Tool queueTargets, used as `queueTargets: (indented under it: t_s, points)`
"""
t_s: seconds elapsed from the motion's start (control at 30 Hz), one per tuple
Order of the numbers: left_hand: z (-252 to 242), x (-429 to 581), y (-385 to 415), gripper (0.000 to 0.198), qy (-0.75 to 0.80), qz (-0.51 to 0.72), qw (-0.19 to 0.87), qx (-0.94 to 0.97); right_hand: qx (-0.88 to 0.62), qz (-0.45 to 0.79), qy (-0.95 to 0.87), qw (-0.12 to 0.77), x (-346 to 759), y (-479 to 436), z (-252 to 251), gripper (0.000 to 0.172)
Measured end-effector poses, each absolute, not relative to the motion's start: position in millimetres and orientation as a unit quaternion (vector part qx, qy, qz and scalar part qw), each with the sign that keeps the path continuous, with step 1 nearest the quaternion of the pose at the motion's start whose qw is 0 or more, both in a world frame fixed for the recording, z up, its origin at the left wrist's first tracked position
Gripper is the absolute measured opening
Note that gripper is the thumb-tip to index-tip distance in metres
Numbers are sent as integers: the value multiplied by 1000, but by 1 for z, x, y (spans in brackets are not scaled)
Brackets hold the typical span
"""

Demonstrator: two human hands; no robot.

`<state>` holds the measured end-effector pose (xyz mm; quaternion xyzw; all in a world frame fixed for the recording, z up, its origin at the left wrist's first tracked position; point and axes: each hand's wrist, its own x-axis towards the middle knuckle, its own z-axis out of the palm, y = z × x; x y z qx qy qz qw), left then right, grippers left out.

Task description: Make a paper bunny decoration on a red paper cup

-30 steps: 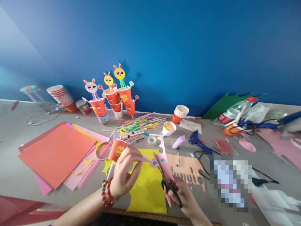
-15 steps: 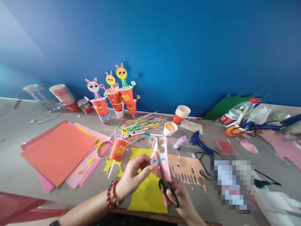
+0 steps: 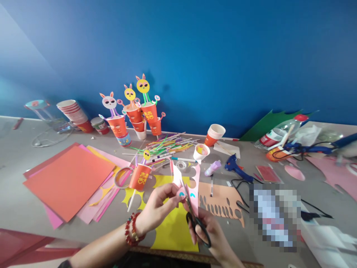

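My left hand point(image 3: 160, 206) pinches a piece of pink paper point(image 3: 196, 186) between thumb and fingers, beside a small blue heart drawn on it. A second blue heart shows on the paper to the right of the blades. My right hand point(image 3: 208, 230) grips black-handled scissors point(image 3: 205, 232), their blades pointing up and left along the paper between the two hearts. Below both hands lies a yellow sheet point(image 3: 174, 232) with rounded cut-outs. An orange paper cup point(image 3: 140, 178) with a yellow paper head and a white stick lies left of my left hand.
Several cup figures with rabbit heads point(image 3: 143, 86) stand by the blue wall. Coloured sticks point(image 3: 167, 147) lie in front of them. Orange sheets point(image 3: 69, 182) are stacked at left. A blue glue gun point(image 3: 238, 169) with a black cord and a plastic bottle point(image 3: 284, 130) are at right.
The upper part of the pink paper has spread, with its left strip swinging further left of the blades. Both hands have shifted very slightly left.
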<state>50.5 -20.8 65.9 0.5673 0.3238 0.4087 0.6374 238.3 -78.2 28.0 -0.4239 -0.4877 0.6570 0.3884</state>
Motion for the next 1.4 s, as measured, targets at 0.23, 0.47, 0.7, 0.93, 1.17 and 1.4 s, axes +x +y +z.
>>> queueTargets:
  t_s: [0.23,0.47,0.7,0.93,1.17,1.4]
  points:
    - [75,48,-18,30,340,387,589,623,-431,663,-486,372,241,-77,23,66]
    - [78,45,-17,30,339,382,558,654,-444,664,-482,360,243,-77,26,67]
    - [78,45,-16,31,344,375,562,652,-445,663,-484,359,243,-76,30,67]
    - [77,45,-15,31,337,373,599,624,-459,656,-484,353,245,-76,29,67]
    - [73,44,-16,30,332,374,617,608,-454,664,-475,356,244,-77,29,66]
    - [72,43,-15,30,342,366,616,608,-453,661,-480,356,245,-77,27,67]
